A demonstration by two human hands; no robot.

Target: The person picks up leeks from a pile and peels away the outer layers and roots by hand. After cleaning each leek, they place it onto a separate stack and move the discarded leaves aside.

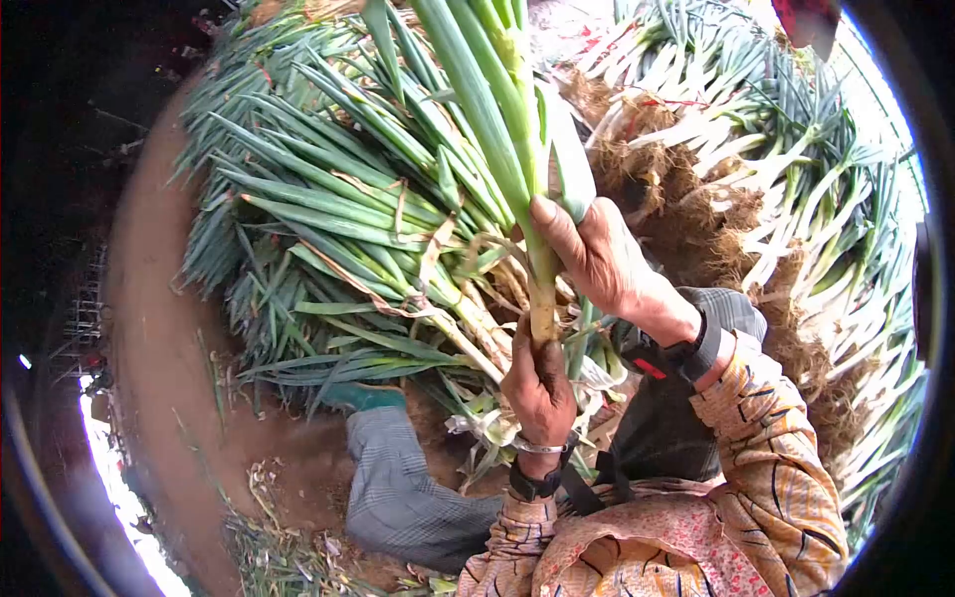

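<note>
A thick green onion [542, 274] stands upright in front of me, its broad leaves running out of the top of the view. My left hand [539, 390] grips its pale lower end, fingers wrapped round it. Higher up, my right hand [607, 254] is closed on the stalk, the thumb lying along it where the leaves begin. The fingertips behind the stalk are hidden. Just left of both hands lies a heap of green onions [338, 199], some with dry, brownish leaves. Peeled leaf scraps [492, 423] lie beside my left hand.
More green onions [756, 189] are piled at the right, with soil-covered roots [686, 199] facing me. My bent leg [398, 497] in checked trousers rests at the lower left. Brown ground [164, 348] runs along the left, with leaf litter [298, 557] at the bottom.
</note>
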